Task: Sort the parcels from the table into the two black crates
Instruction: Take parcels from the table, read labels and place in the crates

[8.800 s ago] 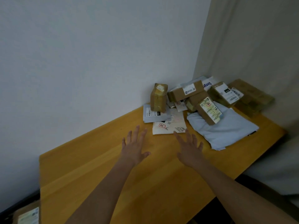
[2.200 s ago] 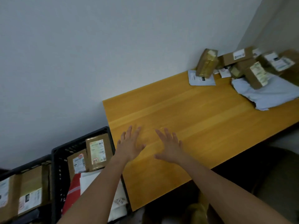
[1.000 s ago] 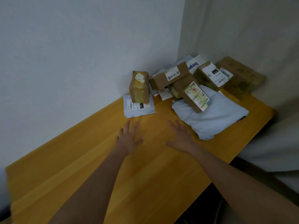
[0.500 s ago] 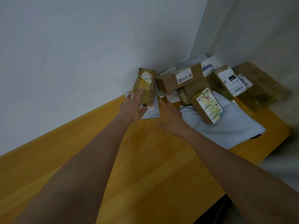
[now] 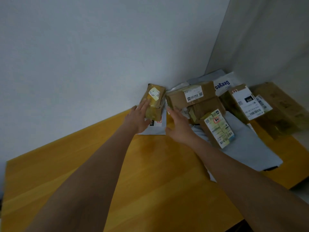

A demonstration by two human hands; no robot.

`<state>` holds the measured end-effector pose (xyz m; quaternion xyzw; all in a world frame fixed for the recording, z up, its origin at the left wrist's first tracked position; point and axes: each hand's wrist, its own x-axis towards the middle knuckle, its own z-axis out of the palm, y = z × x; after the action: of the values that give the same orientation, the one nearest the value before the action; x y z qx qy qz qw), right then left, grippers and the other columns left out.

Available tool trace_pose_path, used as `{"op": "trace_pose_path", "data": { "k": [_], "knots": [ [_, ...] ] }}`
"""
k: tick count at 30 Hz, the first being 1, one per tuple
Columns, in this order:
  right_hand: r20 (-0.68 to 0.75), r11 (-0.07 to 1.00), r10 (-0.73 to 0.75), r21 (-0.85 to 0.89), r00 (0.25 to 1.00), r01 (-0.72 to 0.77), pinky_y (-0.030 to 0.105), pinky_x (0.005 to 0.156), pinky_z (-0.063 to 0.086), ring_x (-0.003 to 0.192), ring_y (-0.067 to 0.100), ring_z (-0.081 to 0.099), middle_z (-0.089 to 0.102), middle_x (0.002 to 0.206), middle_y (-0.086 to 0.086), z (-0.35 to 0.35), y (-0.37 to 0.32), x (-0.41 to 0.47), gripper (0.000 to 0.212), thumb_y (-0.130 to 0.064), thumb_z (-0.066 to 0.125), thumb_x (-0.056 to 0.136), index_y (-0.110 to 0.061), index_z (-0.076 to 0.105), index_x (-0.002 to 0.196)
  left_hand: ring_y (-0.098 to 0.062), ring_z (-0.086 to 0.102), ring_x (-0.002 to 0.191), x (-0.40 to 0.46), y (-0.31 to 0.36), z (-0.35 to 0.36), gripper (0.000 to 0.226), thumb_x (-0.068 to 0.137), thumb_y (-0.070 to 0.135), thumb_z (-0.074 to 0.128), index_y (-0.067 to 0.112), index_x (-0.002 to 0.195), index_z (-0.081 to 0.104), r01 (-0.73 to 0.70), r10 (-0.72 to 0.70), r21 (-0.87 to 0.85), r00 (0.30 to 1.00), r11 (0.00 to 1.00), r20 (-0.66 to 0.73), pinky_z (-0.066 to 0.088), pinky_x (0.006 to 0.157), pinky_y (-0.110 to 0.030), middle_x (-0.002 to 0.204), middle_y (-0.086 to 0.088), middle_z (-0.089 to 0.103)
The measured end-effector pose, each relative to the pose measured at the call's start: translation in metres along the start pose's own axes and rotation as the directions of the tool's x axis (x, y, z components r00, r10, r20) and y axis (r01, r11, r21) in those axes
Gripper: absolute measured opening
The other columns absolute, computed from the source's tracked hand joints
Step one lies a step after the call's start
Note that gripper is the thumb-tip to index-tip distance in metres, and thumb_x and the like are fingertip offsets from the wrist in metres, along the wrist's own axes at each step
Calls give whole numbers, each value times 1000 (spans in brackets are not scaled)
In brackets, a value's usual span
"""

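A small taped brown box stands upright near the wall on a white mailer. My left hand lies against the box's left face with straight fingers. My right hand hovers open just to the right of the box, over the mailer's edge. Behind it sits a pile of parcels: a long brown box, a labelled box leaning on a grey poly bag, and further boxes. The black crates are out of view.
The wooden table fills the foreground, with its front edge at the lower right. A white wall runs behind the parcels and meets a corner at the right. A large brown box sits at the far right.
Both hands have reached further forward to the upright box; the left hand now touches its side and the right hand has closed in beside it. The two most recent earlier frames show no white labelled envelope beside the mailer.
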<state>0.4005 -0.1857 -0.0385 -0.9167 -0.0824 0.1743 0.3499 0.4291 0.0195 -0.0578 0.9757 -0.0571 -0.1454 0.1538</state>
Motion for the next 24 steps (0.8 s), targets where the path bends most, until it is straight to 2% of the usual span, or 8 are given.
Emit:
{"op": "trace_pose_path", "data": {
  "k": [3,7,12,16,18,20,22,24],
  "knots": [
    [15,1000,-12,20,1000,11,45,121,18,150,30,11,12,164,6,-4,3,1,80,-21,63,93,-30,16,156,-35,28,142,-3,11,-1,85,97,36,54,27,156,-6,33,-32,-47,999,998,37,35,109,-54,162,-4,17],
    [-13,998,-8,65,1000,9,45,120,20,149,29,17,20,162,4,-8,4,3,76,-20,63,93,-25,19,156,-34,36,138,-20,19,2,83,98,37,52,25,156,-6,44,-43,-48,999,998,8,44,102,-47,164,-2,0],
    [-115,986,9,166,993,10,46,117,23,147,31,19,16,163,-3,-5,-8,4,67,-31,48,102,-27,10,157,-33,56,119,-68,8,35,93,97,36,55,28,152,-19,19,-34,-143,994,990,-102,55,82,-45,164,2,0],
    [-97,984,9,177,995,8,45,114,28,146,30,22,20,162,-1,4,-13,3,63,-35,43,104,-31,9,157,-30,61,108,-107,-1,60,91,99,37,49,39,143,-31,48,-69,-233,994,971,-85,55,75,-42,163,-1,8],
    [-64,985,8,171,998,3,44,115,26,146,28,22,23,161,1,11,-14,2,62,-33,44,104,-28,13,157,-27,62,99,-119,-5,67,87,100,34,48,34,148,-25,85,-112,-255,989,963,-93,54,68,-38,155,-5,22],
    [-29,986,-2,169,1000,7,43,119,25,148,25,21,23,162,3,18,-15,-1,60,-30,44,104,-25,16,156,-25,61,87,-121,-5,67,79,99,31,49,24,155,-6,140,-182,-264,973,954,-142,50,60,-35,140,-7,31],
    [17,987,-10,158,1000,7,43,120,24,148,23,22,25,161,4,24,-14,-4,59,-28,44,104,-23,18,156,-26,59,92,-119,-3,62,70,99,30,51,18,154,10,153,-214,-273,954,950,-209,49,62,-33,135,-6,32],
    [69,988,-18,157,997,7,44,118,28,146,23,26,29,159,4,29,-14,-6,60,-25,46,103,-24,18,157,-27,56,105,-115,-2,57,68,98,32,53,17,153,16,131,-213,-296,941,946,-263,53,72,-35,136,-6,31]
  ]
}}
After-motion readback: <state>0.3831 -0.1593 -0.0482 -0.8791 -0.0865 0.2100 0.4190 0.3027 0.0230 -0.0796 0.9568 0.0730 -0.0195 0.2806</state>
